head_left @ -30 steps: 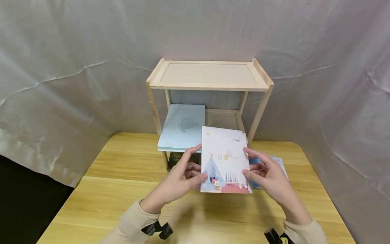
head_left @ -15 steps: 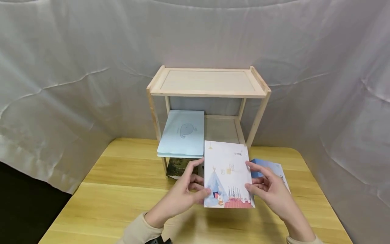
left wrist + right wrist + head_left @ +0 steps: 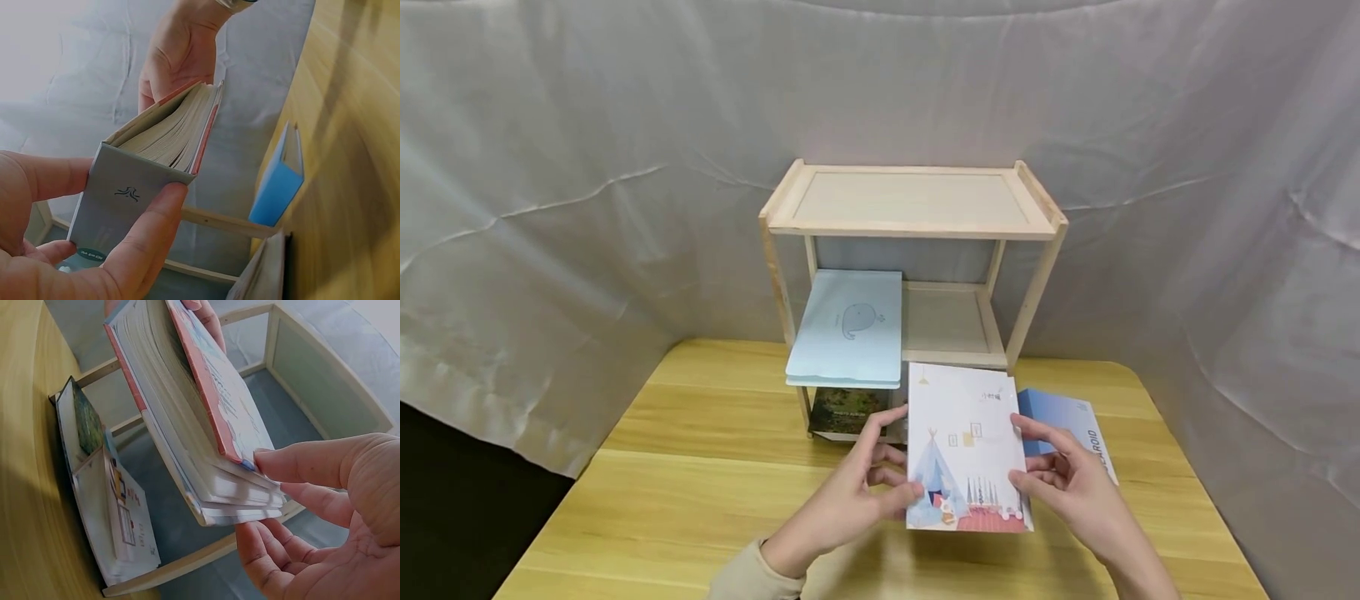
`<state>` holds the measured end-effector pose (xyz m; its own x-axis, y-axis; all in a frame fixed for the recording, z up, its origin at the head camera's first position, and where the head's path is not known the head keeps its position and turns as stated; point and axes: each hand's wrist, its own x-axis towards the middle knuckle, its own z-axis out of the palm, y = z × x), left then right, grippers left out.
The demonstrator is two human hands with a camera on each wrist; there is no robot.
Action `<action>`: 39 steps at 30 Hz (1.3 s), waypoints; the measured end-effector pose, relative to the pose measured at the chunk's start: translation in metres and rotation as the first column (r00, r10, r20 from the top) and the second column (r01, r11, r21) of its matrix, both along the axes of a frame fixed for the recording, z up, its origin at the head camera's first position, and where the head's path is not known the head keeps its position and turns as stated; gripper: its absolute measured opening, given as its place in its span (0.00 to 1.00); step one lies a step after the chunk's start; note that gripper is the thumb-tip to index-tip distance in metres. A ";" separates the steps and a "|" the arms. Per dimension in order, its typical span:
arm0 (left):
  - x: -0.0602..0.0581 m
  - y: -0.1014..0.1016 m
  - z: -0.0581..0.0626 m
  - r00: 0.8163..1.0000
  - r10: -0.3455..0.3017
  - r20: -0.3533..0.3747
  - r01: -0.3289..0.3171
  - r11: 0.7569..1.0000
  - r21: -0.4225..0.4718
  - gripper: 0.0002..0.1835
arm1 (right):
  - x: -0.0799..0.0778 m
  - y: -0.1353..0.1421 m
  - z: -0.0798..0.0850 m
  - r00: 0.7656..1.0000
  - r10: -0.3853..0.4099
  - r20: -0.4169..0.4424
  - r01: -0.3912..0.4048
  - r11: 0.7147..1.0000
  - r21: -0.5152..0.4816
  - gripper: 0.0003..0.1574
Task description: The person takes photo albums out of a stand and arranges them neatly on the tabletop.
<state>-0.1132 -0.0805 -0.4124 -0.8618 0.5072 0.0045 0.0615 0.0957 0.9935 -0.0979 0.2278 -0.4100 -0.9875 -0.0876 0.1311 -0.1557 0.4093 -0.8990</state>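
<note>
Both hands hold a thick photo album with a blue tent on its white cover, raised above the table in front of the shelf. My left hand grips the spine side, thumb on the front cover; the left wrist view shows the grey spine between thumb and fingers. My right hand pinches the opposite, page-edge side. In the right wrist view, its thumb lies at the cover's corner and its fingers are under the back cover. The pages fan slightly apart.
A wooden rack stands behind. Its middle shelf carries a light-blue whale-print album at left. A dark green photo album and a white book lie on the bottom level. A blue-and-white book rests on the table at right.
Both hands have brought the photo album lower and nearer, uncovering more of the middle shelf. The head view has also shifted slightly. The grip looks the same.
</note>
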 end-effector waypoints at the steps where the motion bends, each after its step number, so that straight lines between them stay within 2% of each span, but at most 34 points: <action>1: 0.000 0.000 -0.001 1.000 -0.001 0.005 0.001 1.000 0.004 0.46 | 0.001 0.000 -0.001 1.000 -0.003 0.000 0.003 1.000 0.000 0.42; 13: 0.004 0.010 -0.018 1.000 -0.019 0.013 0.018 1.000 0.004 0.47 | 0.009 0.007 -0.018 0.997 -0.036 0.073 0.037 0.999 -0.008 0.42; 30: 0.011 0.031 -0.049 0.992 -0.031 0.119 0.027 0.999 0.036 0.47 | 0.019 0.026 -0.046 0.971 -0.075 0.228 0.059 0.995 0.075 0.45; 35: 0.012 0.039 -0.061 0.984 -0.022 0.175 0.012 0.998 0.058 0.47 | 0.020 0.031 -0.054 0.949 -0.096 0.301 0.079 0.995 0.068 0.45; 39: 0.014 0.045 -0.069 0.981 -0.005 0.195 -0.004 0.999 0.046 0.47 | 0.021 0.035 -0.061 0.943 -0.099 0.319 0.082 0.994 0.066 0.46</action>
<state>-0.0990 -0.0360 -0.4819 -0.8484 0.5105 -0.1401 -0.1338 0.0494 0.9898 -0.0769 0.2631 -0.4714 -0.9804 0.0057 -0.1969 0.1779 0.4550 -0.8726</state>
